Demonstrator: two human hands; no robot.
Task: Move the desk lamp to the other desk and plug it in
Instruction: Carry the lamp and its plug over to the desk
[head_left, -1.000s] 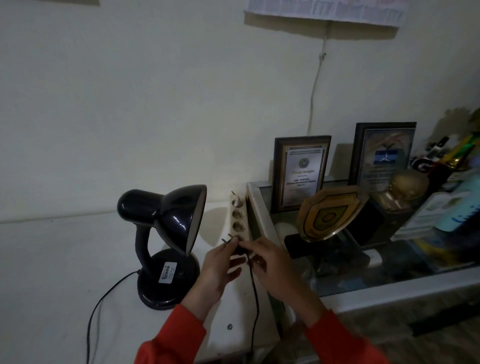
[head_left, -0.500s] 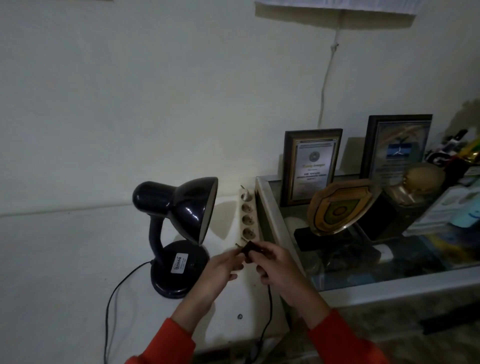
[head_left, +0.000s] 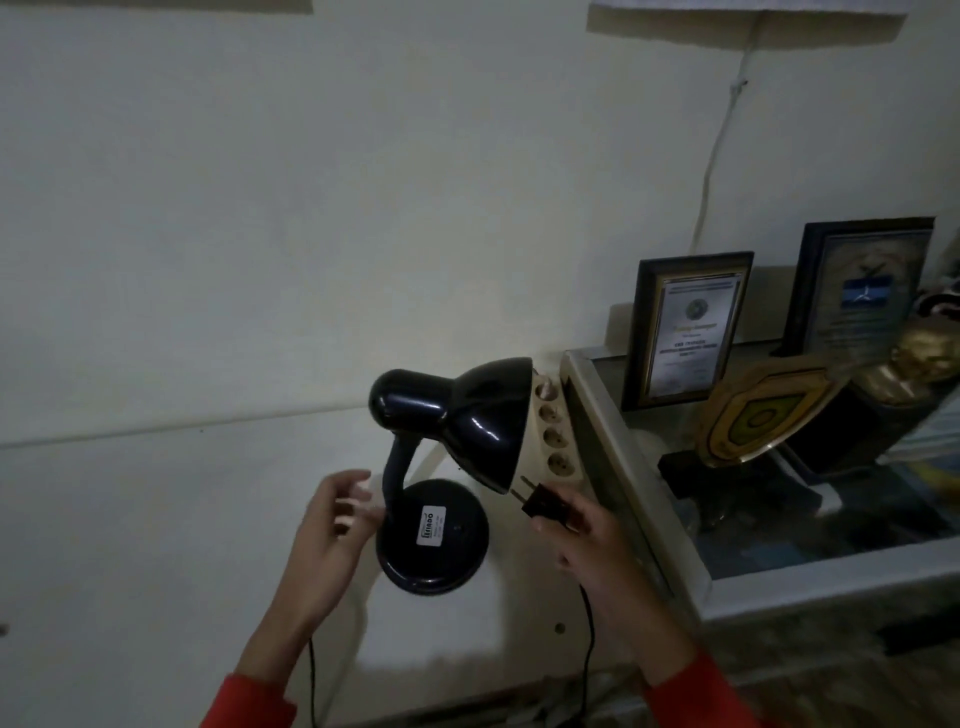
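Note:
A black desk lamp (head_left: 447, 415) stands upright on the white desk (head_left: 130, 519), its shade tilted down to the right. My right hand (head_left: 587, 535) grips the lamp's black plug (head_left: 543, 501), prongs pointing up-left, just below the shade's rim. The plug's cord hangs down from my right hand. A beige power strip (head_left: 556, 441) with several sockets lies just behind the shade, a short way above the plug. My left hand (head_left: 332, 525) is open beside the lamp's neck and base, fingers spread, holding nothing.
A glass-topped cabinet (head_left: 613, 467) adjoins the desk on the right. On it stand two framed certificates (head_left: 685, 327), a shield plaque (head_left: 753, 415) and other trophies. A white cable (head_left: 717, 156) runs up the wall. The desk's front edge lies near my sleeves.
My left hand let go of the plug and moved left to the lamp's neck. My right hand keeps the plug, now lower right of the shade. The view has come closer.

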